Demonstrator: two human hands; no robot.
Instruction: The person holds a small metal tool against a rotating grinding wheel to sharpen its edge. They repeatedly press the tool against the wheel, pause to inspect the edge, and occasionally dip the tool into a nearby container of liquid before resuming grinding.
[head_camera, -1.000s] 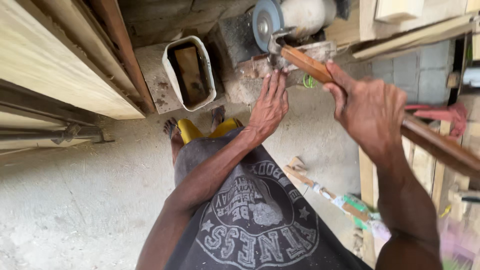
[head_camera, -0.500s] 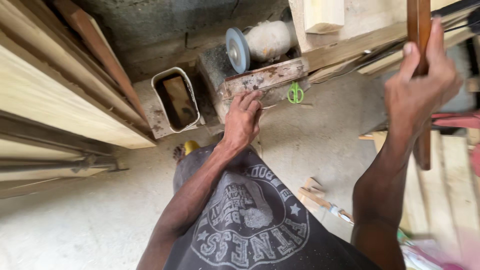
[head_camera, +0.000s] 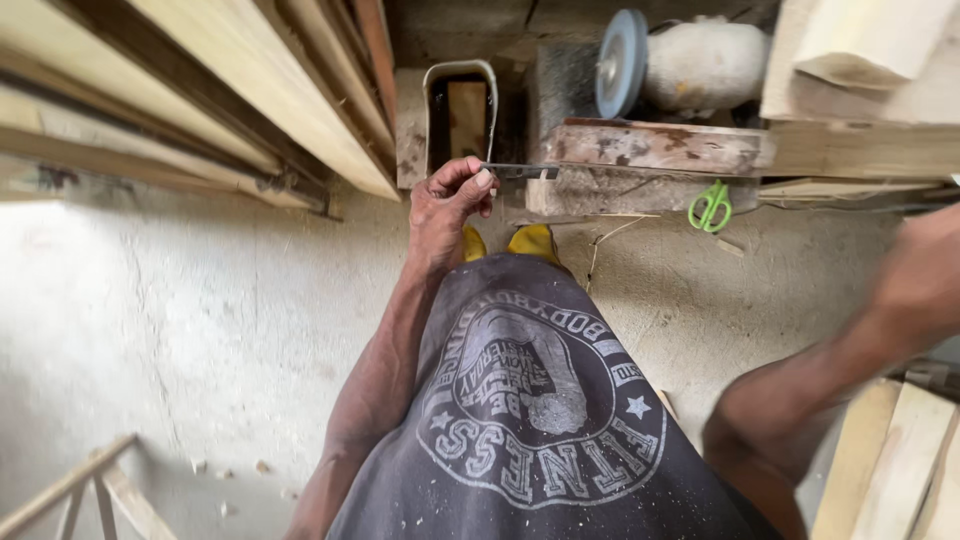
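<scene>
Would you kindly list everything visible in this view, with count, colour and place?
flat metal piece: one, grey, at the edge of the wooden block, pinched by the left hand
wooden block: one, reddish-brown, top centre
grinder wheel: one, blue-grey, above the block
motor housing: one, whitish, right of the wheel
tub: one, white, top centre, a wood piece inside
scissors: one, green handles, on the floor right of the block
planks: several, pale, upper left
boards: several, pale, lower right
floor: grey concrete
left hand: gripping the metal piece
right arm: blurred, hand out of frame
</scene>
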